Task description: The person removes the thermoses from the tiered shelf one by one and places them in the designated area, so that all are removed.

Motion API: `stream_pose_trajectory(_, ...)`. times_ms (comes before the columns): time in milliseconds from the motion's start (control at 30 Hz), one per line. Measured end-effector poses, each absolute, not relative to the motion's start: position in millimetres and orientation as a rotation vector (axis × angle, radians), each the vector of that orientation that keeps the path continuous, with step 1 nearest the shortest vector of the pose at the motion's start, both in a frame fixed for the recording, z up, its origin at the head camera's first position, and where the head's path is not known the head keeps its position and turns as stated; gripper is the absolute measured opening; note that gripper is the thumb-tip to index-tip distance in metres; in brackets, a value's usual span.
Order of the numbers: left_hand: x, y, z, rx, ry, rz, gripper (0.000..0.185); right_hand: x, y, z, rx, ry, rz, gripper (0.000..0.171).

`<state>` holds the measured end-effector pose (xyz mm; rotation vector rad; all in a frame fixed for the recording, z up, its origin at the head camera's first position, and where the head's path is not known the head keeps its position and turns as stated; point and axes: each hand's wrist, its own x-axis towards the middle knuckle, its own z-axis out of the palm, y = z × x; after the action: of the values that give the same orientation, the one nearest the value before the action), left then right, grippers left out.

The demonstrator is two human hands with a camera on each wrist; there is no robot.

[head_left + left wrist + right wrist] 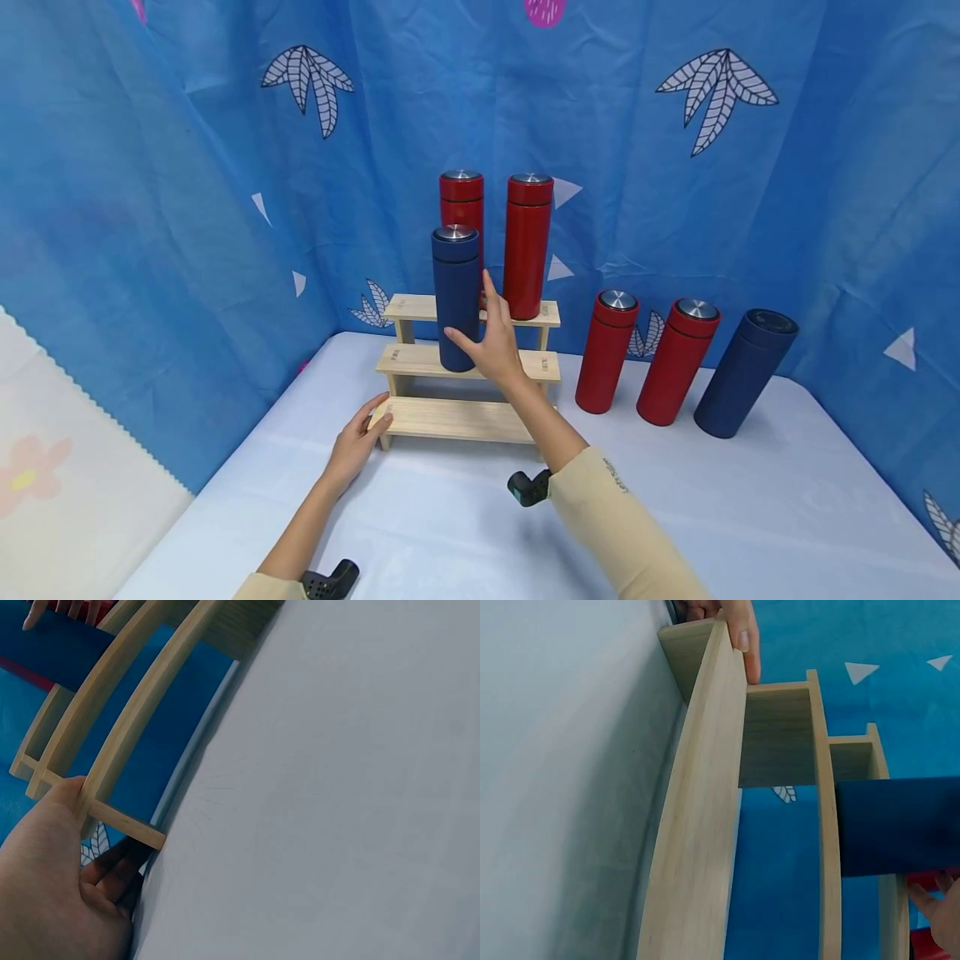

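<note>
Nearest, toward the counter's front edge, the left hand (356,446) rests on the left end of the lowest step of a pale three-step wooden rack (457,419). Its thumb lies along the top of the board and its fingers curl round the end; the left wrist view (52,885) shows the same clasp, with the thumb on the plank and the fingers tucked beneath by the white counter (675,500). So this grip is clenched on the rack.

Further in, the right hand (491,342) reaches over the lower steps to a tall dark blue cylindrical flask with a steel cap (457,298), which stands upright on the middle step, towards its left end. The fingers are straight and spread, the thumb touching the flask's lower right side, nothing curled round it: a released grip, laid against the flask rather than holding it. The right wrist view shows the flask (896,825) across the steps with fingertips just beside it.

Behind, on the top step, two tall red cylindrical flasks with steel caps (527,246) stand upright side by side.

To the right of the rack, towards the counter's back edge, stand two more red flasks (675,362) and another dark blue flask (742,373), all apart from both hands. Blue leaf-printed cloth (712,167) hangs behind.
</note>
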<state>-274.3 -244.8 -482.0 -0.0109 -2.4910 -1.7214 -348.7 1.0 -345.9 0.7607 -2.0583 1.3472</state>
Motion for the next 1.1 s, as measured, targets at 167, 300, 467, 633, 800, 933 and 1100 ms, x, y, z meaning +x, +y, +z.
stream_pose_trajectory(167, -275.7, -244.6, -484.6, -0.024, -2.491, -1.69, 0.061, -351.4, -4.5, -349.6, 0.747, -2.093, 1.397, 0.097)
stream_pose_trajectory(300, -275.5, -244.1, -484.2, -0.018, -2.494, -1.671, 0.06, -352.6, -6.3, -352.2, 0.714, -2.117, 1.415, 0.097)
stream_pose_trajectory(467, -275.7, -243.0, -483.5, -0.017, -2.494, -1.672, 0.059, -350.8, -6.7, -354.3, 0.674, -2.11, 1.415, 0.096)
stream_pose_trajectory(633, -275.8, -241.5, -482.3, -0.03, -2.502, -1.663, 0.059, -343.8, -3.5, -357.0, 0.643, -2.07, 1.386, 0.095)
stream_pose_trajectory(800, -275.7, -241.7, -481.8, -0.04, -2.506, -1.651, 0.058, -328.4, 2.8, -362.8, 0.633, -2.033, 1.362, 0.095)
stream_pose_trajectory(933, -275.2, -242.9, -482.0, -0.048, -2.509, -1.635, 0.057, -313.8, 9.0, -368.4, 0.657, -1.998, 1.327, 0.094)
stream_pose_trajectory(1100, -273.7, -244.1, -483.4, -0.037, -2.511, -1.631, 0.057, -299.9, 19.9, -376.5, 0.708, -1.953, 1.237, 0.095)
